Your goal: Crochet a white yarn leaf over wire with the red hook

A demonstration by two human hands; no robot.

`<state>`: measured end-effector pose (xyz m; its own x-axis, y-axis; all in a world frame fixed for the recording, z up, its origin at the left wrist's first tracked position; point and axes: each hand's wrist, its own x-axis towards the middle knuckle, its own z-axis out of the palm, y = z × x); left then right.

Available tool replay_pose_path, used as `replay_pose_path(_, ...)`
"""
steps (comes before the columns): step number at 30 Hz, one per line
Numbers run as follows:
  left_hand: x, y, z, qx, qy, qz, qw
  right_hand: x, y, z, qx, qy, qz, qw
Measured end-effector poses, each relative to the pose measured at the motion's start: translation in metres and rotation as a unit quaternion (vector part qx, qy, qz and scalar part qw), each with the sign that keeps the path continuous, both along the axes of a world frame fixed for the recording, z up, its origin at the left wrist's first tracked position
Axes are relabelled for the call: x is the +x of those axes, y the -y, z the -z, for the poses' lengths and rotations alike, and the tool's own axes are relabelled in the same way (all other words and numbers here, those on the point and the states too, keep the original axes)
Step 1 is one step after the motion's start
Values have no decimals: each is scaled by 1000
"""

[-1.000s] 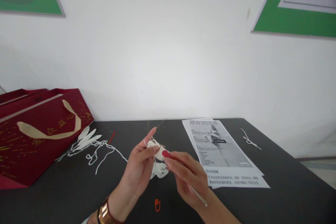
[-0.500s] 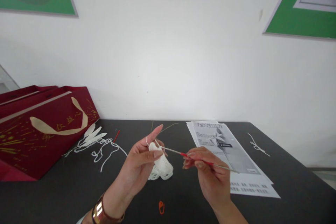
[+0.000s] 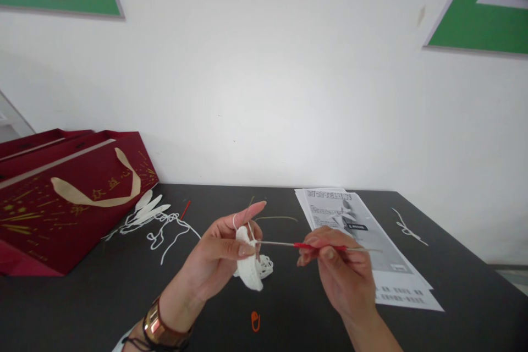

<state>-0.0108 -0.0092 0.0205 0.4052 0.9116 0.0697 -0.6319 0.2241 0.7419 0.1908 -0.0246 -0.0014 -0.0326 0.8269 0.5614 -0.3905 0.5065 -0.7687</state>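
Between thumb and fingers my left hand (image 3: 220, 250) pinches a white crochet piece (image 3: 248, 272), and white yarn loops over its raised index finger. Thin greenish wire ends (image 3: 278, 218) stick out above and to the right of the piece. My right hand (image 3: 340, 264) is closed around the red grip of a crochet hook (image 3: 303, 246). The hook's metal tip meets the top edge of the piece beside my left fingertips. Behind the piece, a small bundle of white yarn (image 3: 266, 268) rests on the black table (image 3: 214, 319).
An orange stitch marker (image 3: 255, 321) lies near the front. To the left are dark red gift bags (image 3: 94, 176), white crocheted petals (image 3: 144, 208) with yarn tails, and a red needle (image 3: 185, 209). Printed sheets (image 3: 396, 264) and a knotted white yarn scrap (image 3: 408, 230) lie on the right.
The crochet piece has turned to hang more upright, uncovering more of the yarn bundle. My right hand and the hook have shifted slightly right, the hook now nearly level. The view has moved a little.
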Motion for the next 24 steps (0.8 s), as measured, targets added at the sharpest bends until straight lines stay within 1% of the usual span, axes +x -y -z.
replay_pose_path(2,-1,1,0,2,-4,10,1000,-1,-1,-2,-38,-23,-5,999)
replay_pose_path(5,-1,1,2,26,-38,4,999,-4,-4,-3,-141,-75,-31,987)
replay_pose_path(8,2,3,5,68,-103,-44,991,-11,-8,0,-247,-137,-77,956)
replay_pose_path(10,6,3,7,85,-143,-72,984,-16,-10,3,-286,-163,-98,939)
replay_pose_path(12,10,3,10,87,-172,-86,977,-20,-9,4,-295,-169,-97,935)
replay_pose_path(14,12,2,13,77,-189,-89,975,-24,-8,5,-282,-159,-73,943)
replay_pose_path(17,13,0,18,38,-222,-77,971,-29,-6,7,-252,-128,-20,959)
replay_pose_path(18,14,-1,18,22,-237,-63,969,-31,-6,8,-253,-118,-9,960)
replay_pose_path(20,14,-3,18,-5,-266,-41,963,-34,-8,11,-266,-113,-11,957)
replay_pose_path(23,15,-7,14,-12,-301,-45,953,-36,-12,15,-279,-117,1,953)
replay_pose_path(24,15,-9,12,2,-312,-67,948,-37,-14,16,-281,-113,2,953)
